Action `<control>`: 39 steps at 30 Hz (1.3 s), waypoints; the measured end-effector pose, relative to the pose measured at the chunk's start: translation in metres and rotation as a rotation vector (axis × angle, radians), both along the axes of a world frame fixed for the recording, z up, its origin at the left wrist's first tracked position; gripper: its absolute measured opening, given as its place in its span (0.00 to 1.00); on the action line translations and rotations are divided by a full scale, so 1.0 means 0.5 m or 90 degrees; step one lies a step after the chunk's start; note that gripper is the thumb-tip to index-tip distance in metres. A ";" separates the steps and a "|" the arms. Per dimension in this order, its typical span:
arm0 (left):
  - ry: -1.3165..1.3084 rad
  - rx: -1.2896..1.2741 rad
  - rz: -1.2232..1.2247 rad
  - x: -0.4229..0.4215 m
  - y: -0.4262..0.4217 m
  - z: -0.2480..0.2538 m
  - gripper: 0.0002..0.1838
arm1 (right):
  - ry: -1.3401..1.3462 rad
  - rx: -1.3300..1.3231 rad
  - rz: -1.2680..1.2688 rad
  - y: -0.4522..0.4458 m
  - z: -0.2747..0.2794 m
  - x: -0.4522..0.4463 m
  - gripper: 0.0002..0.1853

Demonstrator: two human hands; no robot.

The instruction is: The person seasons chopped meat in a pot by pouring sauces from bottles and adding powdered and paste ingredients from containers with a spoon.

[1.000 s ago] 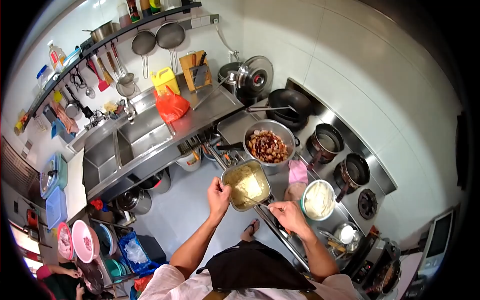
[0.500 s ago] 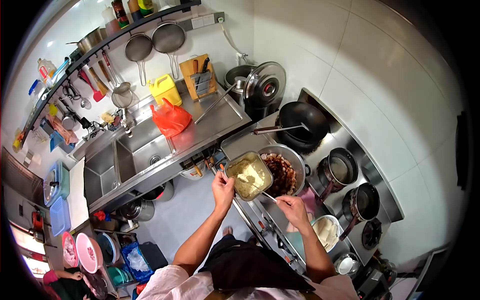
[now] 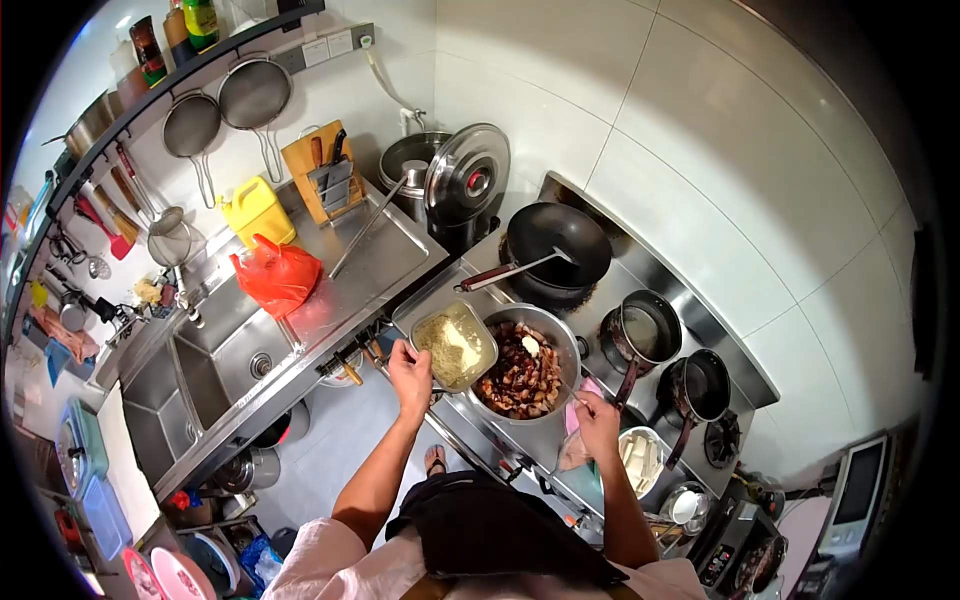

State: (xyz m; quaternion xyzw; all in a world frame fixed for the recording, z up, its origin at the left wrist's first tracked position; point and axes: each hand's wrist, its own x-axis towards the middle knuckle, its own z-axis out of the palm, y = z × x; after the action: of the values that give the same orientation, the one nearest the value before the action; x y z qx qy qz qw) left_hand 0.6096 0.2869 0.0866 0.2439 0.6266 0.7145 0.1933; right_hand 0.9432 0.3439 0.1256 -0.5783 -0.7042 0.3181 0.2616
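My left hand (image 3: 410, 380) grips the near edge of a square metal container (image 3: 494, 352) holding pale yellow and greenish powder. The container is beside the left rim of a large metal pot (image 3: 560, 328). Dark-sauced chopped meat pieces (image 3: 515, 388) fill the pot, with a small pale clump of powder (image 3: 530, 345) over them. My right hand (image 3: 597, 415) is closed around the thin handle of a spoon (image 3: 566, 384) at the pot's right side. The spoon's far end is hard to make out against the meat.
Behind the pot sits a black wok (image 3: 560, 235) with a long-handled utensil across it. Two dark saucepans (image 3: 642, 328) stand right, and a bowl of pale slices (image 3: 640, 460) is near my right forearm. A red plastic bag (image 3: 277, 277) lies by the sink (image 3: 225, 350).
My right hand and the spoon have moved from the powder container to over the pot. A pale clump now shows above the meat. The view has shifted right.
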 end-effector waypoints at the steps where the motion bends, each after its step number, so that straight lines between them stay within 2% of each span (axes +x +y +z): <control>1: 0.008 0.007 0.004 -0.008 0.004 -0.006 0.11 | -0.031 0.067 0.006 0.002 -0.017 -0.003 0.12; 3: 0.025 0.020 0.014 -0.017 0.012 -0.012 0.10 | -0.095 0.200 0.021 0.002 -0.035 -0.012 0.13; 7: 0.012 0.031 -0.003 -0.018 0.024 -0.018 0.11 | -0.068 0.222 -0.013 0.003 -0.022 -0.022 0.13; 10: -0.010 0.023 -0.045 -0.011 0.035 -0.022 0.11 | 0.082 0.096 -0.031 0.002 0.009 -0.027 0.12; 13: 0.005 0.036 -0.103 0.007 0.047 -0.016 0.12 | 0.106 0.033 0.034 -0.011 0.052 -0.057 0.11; 16: 0.012 0.026 -0.157 0.035 0.052 0.003 0.12 | -0.018 0.114 0.107 -0.005 0.053 -0.083 0.11; 19: -0.005 0.032 -0.209 0.049 0.063 0.007 0.11 | -0.125 0.041 0.148 0.006 0.048 -0.086 0.12; 21: -0.003 0.035 -0.232 0.056 0.067 0.004 0.11 | -0.043 0.023 0.170 0.013 0.018 -0.077 0.13; 26: 0.003 0.043 -0.226 0.064 0.078 -0.013 0.11 | 0.119 -0.110 0.194 0.022 0.006 -0.065 0.14; 29: -0.001 0.041 -0.191 0.068 0.084 -0.021 0.12 | 0.109 -0.174 0.157 0.023 0.006 -0.053 0.16; 34: 0.001 -0.025 -0.134 0.070 0.084 0.012 0.12 | 0.143 -0.166 0.095 0.024 0.036 -0.025 0.14; 39: 0.073 -0.032 -0.053 0.038 0.093 -0.017 0.11 | 0.169 -0.101 0.030 0.032 0.026 0.025 0.13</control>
State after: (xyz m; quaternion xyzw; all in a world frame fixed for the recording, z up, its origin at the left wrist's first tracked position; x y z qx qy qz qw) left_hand 0.6289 0.3333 0.0783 0.3050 0.6437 0.6749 0.1928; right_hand 0.9558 0.3598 0.1387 -0.5331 -0.6495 0.4526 0.2986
